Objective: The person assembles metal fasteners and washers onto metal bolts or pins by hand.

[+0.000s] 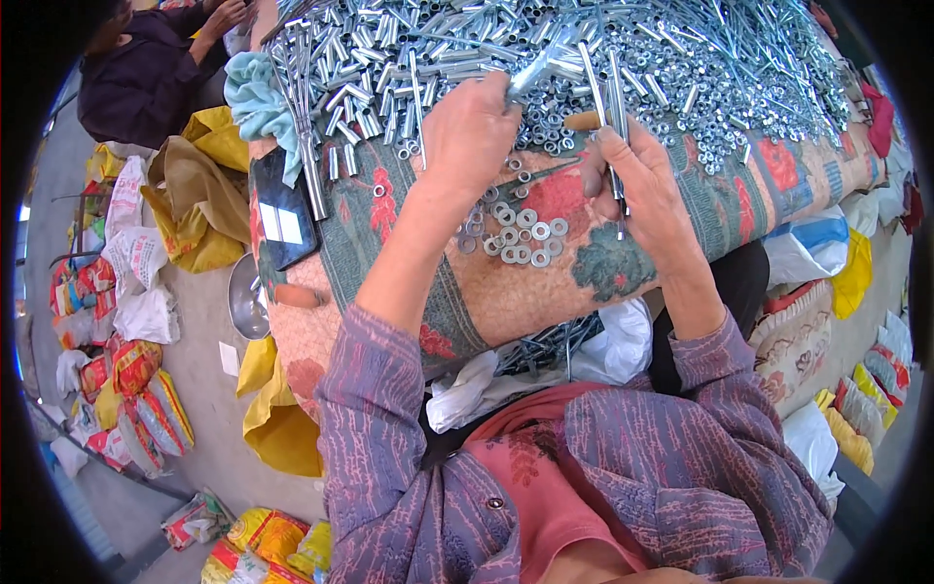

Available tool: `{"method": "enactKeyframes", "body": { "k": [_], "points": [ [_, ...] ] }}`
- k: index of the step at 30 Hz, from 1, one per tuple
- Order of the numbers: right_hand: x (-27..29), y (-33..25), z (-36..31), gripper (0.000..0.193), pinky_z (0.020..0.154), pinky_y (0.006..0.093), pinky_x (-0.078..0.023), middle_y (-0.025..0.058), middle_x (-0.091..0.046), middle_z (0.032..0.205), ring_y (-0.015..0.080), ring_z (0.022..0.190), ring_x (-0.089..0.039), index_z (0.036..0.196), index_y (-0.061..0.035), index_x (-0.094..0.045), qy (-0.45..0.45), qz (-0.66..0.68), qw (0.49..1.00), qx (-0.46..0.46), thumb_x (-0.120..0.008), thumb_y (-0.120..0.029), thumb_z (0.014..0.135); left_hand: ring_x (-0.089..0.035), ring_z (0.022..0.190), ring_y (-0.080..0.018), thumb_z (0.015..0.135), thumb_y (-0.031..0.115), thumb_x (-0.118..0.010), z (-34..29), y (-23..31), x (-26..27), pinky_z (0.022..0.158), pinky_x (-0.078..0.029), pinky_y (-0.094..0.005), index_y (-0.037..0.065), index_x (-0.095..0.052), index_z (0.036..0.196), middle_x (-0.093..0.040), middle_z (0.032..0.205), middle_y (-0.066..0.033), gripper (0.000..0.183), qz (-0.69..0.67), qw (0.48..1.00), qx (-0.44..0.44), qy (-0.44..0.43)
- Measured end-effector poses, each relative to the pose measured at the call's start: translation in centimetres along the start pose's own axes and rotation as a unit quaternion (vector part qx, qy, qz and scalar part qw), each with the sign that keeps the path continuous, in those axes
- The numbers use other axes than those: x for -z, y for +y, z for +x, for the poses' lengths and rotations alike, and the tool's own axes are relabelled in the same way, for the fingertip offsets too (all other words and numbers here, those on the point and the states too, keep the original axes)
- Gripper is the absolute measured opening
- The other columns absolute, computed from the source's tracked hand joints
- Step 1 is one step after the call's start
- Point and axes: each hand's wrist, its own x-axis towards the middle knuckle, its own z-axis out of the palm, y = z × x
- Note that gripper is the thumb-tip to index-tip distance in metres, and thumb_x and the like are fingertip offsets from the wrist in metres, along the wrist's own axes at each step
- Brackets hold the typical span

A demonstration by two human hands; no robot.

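Observation:
My right hand (pixel 637 167) is closed around a few long silver bolts (pixel 617 107), held nearly upright; a thin lower end sticks out under the fingers. A brownish covering wraps one of its fingertips. To its left, my left hand (pixel 471 134) is closed, with a blurred silver metal piece (pixel 530 75) at its fingertips. Below and between the hands lie several flat washers (pixel 526 235) on a patterned cloth (pixel 467 287). Just beyond both hands spreads a heap of short metal sleeves (pixel 418 58), with nuts (pixel 696 127) to its right.
Long bolts (pixel 764 49) lie at the far right. On the left are a bundle of metal rods (pixel 309 161), a phone (pixel 283 216), a light blue cloth (pixel 263 102) and a wooden handle (pixel 298 296). Another person (pixel 136 83) works at far left. Filled sacks (pixel 146 399) line the floor.

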Motion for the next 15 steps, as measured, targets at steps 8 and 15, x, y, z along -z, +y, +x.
{"method": "enactKeyframes", "body": {
  "k": [8,15],
  "points": [
    [1.5,-0.4,0.0,0.034,0.039,0.0142,-0.026,-0.0043,-0.045,0.062,-0.0004,0.047,-0.037,0.124,-0.0021,-0.050,-0.055,0.013,0.998,0.013,-0.046,-0.020,0.095,-0.053,0.055,-0.0178,0.077,0.019,-0.062,0.5,-0.7,1.9,0.053,-0.042,-0.0340,0.003,-0.059,0.079,-0.058,0.067,-0.0061,0.016,-0.336,0.929,0.151,-0.046],
    [1.7,-0.2,0.0,0.037,0.043,0.0136,-0.027,-0.0082,-0.043,0.062,-0.0014,0.050,-0.038,0.127,-0.0031,-0.049,-0.125,-0.044,0.991,0.012,-0.051,-0.015,0.092,-0.035,0.037,-0.0024,0.079,0.013,-0.060,-1.7,-0.8,4.2,0.033,-0.021,-0.0167,0.000,-0.057,0.092,-0.057,0.064,-0.0052,0.018,-0.639,0.709,0.249,-0.165]
  ]
}}
